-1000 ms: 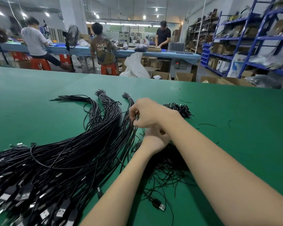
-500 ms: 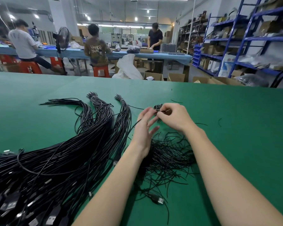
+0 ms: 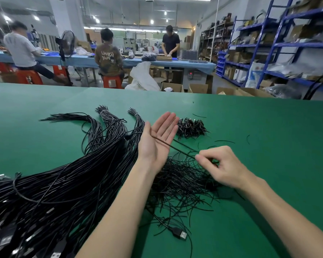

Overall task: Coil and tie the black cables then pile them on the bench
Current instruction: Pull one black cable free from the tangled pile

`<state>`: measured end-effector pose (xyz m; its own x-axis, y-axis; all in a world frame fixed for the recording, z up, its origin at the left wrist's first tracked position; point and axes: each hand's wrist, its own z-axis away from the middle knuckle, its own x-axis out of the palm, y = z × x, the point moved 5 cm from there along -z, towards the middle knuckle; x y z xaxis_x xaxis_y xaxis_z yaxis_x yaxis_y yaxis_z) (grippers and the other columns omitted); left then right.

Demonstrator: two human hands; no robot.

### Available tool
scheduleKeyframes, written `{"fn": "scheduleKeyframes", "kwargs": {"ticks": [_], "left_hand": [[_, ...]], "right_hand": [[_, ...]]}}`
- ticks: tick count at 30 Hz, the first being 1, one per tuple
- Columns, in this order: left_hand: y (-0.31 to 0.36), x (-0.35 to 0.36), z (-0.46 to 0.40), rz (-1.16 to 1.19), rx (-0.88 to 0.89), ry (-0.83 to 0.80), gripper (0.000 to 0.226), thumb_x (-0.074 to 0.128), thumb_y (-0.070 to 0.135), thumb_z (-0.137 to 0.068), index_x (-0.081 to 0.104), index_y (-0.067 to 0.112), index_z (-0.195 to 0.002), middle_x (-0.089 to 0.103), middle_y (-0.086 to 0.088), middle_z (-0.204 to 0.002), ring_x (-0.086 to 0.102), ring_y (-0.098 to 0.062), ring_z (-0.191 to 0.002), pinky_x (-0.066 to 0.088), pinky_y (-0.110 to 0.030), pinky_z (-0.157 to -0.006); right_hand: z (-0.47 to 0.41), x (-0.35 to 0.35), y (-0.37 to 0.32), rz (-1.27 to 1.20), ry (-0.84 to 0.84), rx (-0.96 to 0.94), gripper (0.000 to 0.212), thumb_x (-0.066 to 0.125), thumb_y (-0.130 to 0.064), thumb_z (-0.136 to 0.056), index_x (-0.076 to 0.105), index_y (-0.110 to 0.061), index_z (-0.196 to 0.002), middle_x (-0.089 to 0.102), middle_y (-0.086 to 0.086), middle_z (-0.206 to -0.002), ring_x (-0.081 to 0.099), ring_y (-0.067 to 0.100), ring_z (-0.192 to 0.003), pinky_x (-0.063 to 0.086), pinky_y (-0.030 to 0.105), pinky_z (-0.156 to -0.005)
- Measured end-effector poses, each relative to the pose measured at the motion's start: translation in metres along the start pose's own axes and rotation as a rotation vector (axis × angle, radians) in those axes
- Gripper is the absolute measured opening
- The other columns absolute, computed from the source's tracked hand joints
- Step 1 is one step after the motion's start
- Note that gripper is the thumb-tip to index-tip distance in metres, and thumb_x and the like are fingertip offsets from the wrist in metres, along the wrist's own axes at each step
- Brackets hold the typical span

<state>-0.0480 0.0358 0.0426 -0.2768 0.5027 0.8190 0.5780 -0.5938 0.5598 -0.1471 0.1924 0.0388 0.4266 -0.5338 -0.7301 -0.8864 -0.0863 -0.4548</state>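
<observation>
A big bundle of long black cables (image 3: pixel 67 175) lies across the left of the green bench (image 3: pixel 268 146), USB plugs toward me. My left hand (image 3: pixel 158 140) is held palm up with straight fingers above the bundle. A thin black twist tie (image 3: pixel 172 147) lies across that palm. My right hand (image 3: pixel 218 164) pinches the tie's near end between thumb and forefinger. Beneath both hands spreads a heap of loose black ties (image 3: pixel 183 185). A small pile of coiled, tied cables (image 3: pixel 191 127) sits just beyond my left fingertips. One loose cable with a USB plug (image 3: pixel 181 235) lies near me.
A few stray ties (image 3: pixel 224 141) lie on the bench to the right. Beyond the far edge are cardboard boxes (image 3: pixel 198 88), a blue worktable with three people (image 3: pixel 108 58), and blue shelving (image 3: pixel 280 43) at the right.
The small coiled bundle that my hands held now lies on the pile. My left hand has opened palm up, and my right hand has drawn back toward me pinching one tie.
</observation>
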Motion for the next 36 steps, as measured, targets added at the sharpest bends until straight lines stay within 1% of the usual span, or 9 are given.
{"fn": "scheduleKeyframes", "kwargs": {"ticks": [4,8,11,14,22,27,30,33,36], "left_hand": [[-0.001,0.017,0.009,0.016,-0.059,-0.188,0.073,0.019,0.048,-0.109,0.074,0.000,-0.113,0.068,-0.020,-0.125,0.066,-0.031,-0.118,0.057,-0.035,-0.094],[-0.016,0.032,0.026,-0.386,-0.328,-0.430,0.080,0.017,0.057,-0.105,0.078,0.005,-0.103,0.075,-0.017,-0.106,0.075,-0.031,-0.094,0.062,-0.036,-0.077],[-0.036,0.032,0.037,-0.771,-0.511,-0.562,0.086,0.017,0.065,-0.102,0.074,0.001,-0.107,0.073,-0.022,-0.110,0.073,-0.035,-0.098,0.060,-0.042,-0.088],[-0.045,0.028,0.037,-1.011,-0.539,-0.491,0.087,0.015,0.068,-0.101,0.070,0.003,-0.116,0.073,-0.017,-0.116,0.069,-0.030,-0.111,0.052,-0.049,-0.102],[-0.026,0.024,0.024,-0.837,-0.360,-0.260,0.074,0.006,0.069,-0.099,0.056,0.029,-0.138,0.067,0.008,-0.132,0.056,-0.013,-0.130,0.033,-0.060,-0.114],[-0.014,0.029,0.020,-0.641,-0.250,-0.296,0.057,0.010,0.055,-0.105,0.047,0.037,-0.146,0.055,0.008,-0.147,0.046,-0.012,-0.140,0.024,-0.051,-0.121],[-0.018,0.035,0.023,-0.648,-0.233,-0.393,0.053,0.013,0.048,-0.108,0.048,0.033,-0.144,0.053,0.006,-0.149,0.046,-0.014,-0.140,0.027,-0.044,-0.122],[-0.022,0.034,0.026,-0.751,-0.258,-0.470,0.058,0.013,0.049,-0.108,0.052,0.026,-0.144,0.055,0.005,-0.148,0.049,-0.015,-0.138,0.034,-0.042,-0.119],[-0.020,0.031,0.028,-0.785,-0.283,-0.473,0.060,0.017,0.049,-0.108,0.058,0.019,-0.140,0.060,-0.001,-0.143,0.055,-0.019,-0.134,0.041,-0.039,-0.115]], "right_hand": [[0.004,-0.003,0.013,0.201,-0.197,0.039,0.052,0.046,-0.052,-0.099,0.044,-0.016,-0.063,0.045,0.003,-0.052,0.040,0.017,-0.049,0.034,0.022,-0.055],[-0.020,-0.020,0.022,0.417,-0.307,0.107,0.050,0.056,-0.057,-0.093,0.053,-0.018,-0.062,0.053,-0.004,-0.052,0.046,0.007,-0.049,0.037,0.028,-0.055],[-0.055,-0.039,0.007,0.570,-0.286,0.092,0.045,0.046,-0.066,-0.072,0.053,-0.023,-0.061,0.055,-0.009,-0.055,0.046,-0.001,-0.053,0.033,0.027,-0.057],[-0.090,-0.050,-0.020,0.622,-0.311,0.025,0.044,0.059,-0.061,-0.080,0.060,-0.021,-0.062,0.058,-0.008,-0.055,0.049,0.004,-0.054,0.036,0.027,-0.054],[-0.087,-0.041,-0.052,0.046,-0.432,0.221,0.030,0.058,-0.031,-0.102,0.078,-0.017,-0.084,0.070,0.002,-0.068,0.048,0.006,-0.053,0.037,0.014,-0.051],[-0.039,-0.007,-0.031,-0.354,-0.574,0.374,0.023,0.052,-0.021,-0.107,0.073,-0.012,-0.109,0.079,0.011,-0.097,0.067,0.015,-0.070,0.051,0.029,-0.067],[-0.028,0.014,-0.013,-0.362,-0.661,0.426,0.028,0.049,-0.024,-0.109,0.072,-0.009,-0.108,0.078,0.017,-0.102,0.072,0.013,-0.076,0.038,0.034,-0.071],[-0.030,0.018,0.000,-0.257,-0.707,0.471,0.037,0.055,-0.039,-0.104,0.077,-0.009,-0.100,0.079,0.012,-0.093,0.070,0.015,-0.077,0.049,0.022,-0.072],[-0.041,0.009,0.005,-0.119,-0.733,0.440,0.035,0.067,-0.051,-0.093,0.078,-0.018,-0.097,0.078,0.011,-0.096,0.069,0.020,-0.079,0.059,0.031,-0.080]]}}
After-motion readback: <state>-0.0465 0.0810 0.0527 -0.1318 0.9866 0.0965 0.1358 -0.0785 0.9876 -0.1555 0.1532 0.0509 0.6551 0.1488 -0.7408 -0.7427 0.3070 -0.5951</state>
